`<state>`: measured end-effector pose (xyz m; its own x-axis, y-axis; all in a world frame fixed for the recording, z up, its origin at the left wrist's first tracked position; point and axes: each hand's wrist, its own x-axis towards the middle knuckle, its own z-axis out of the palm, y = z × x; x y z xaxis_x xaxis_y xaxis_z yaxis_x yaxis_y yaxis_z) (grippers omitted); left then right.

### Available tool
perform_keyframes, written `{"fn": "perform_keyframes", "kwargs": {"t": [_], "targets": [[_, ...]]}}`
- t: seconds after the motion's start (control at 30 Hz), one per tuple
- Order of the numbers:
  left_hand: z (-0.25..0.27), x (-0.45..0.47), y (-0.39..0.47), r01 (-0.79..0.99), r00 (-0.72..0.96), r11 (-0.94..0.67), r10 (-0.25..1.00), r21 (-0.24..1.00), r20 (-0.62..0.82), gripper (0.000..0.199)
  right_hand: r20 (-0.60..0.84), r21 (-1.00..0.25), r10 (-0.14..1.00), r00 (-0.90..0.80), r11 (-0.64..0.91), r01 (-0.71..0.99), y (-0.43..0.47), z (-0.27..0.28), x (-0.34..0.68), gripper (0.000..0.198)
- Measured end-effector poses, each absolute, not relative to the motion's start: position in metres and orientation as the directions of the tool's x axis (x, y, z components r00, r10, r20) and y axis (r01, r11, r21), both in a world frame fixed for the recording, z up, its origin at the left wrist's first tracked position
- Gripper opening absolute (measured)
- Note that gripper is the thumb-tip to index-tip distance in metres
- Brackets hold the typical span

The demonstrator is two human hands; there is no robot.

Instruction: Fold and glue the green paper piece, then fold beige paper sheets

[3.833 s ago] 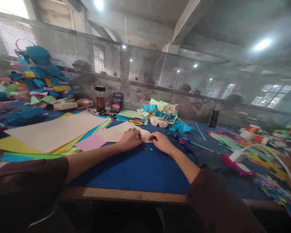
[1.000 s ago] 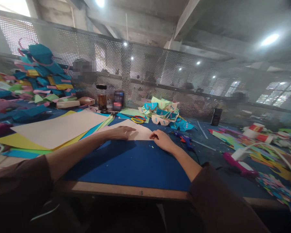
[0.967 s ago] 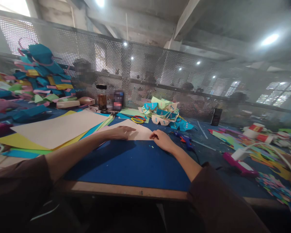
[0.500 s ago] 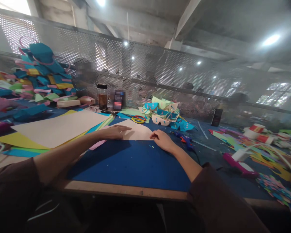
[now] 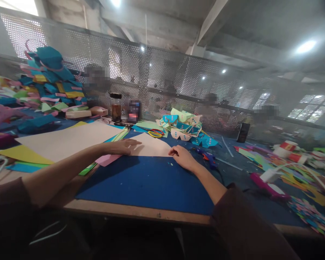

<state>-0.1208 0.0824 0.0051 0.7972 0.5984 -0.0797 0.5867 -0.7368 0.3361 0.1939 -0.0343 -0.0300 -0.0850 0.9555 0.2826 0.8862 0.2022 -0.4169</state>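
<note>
"To the left of the blue glue gun (image 5: 208, 158), what do you record?"

"One pale sheet (image 5: 154, 146), lying flat on the blue surface (image 5: 148, 184), its rounded edge toward the gun. My remote feed shows both hands at it."

"Condition of each grip?"

"The left grip (image 5: 123, 146), farther left of the gun, has its fingers loosely spread over the sheet. The right grip (image 5: 182, 157), just left of the gun, is curled at the sheet's nearest corner; I cannot tell whether it pinches the paper."

"Other items about the gun?"

"Behind it, dotted paper shapes (image 5: 181, 134). Behind and left, scissors (image 5: 155, 134) with red and yellow handles. Well left, stacked large paper (image 5: 67, 139). To its right, a magenta power strip (image 5: 269, 188)."
</note>
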Motion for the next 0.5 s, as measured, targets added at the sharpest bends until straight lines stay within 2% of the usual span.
{"fn": "perform_keyframes", "kwargs": {"t": [0.3,0.5], "targets": [[0.021,-0.133,0.07,0.624,0.758,-0.658,0.641,0.422,-0.121,0.082,0.283,-0.416,0.955,-0.089,0.205,0.886,-0.036,-0.029,0.193,0.029],[0.029,-0.136,0.068,0.643,0.747,-0.64,0.646,0.422,-0.157,0.083,0.281,-0.421,0.955,-0.092,0.208,0.883,-0.035,-0.03,0.194,0.028]]}}
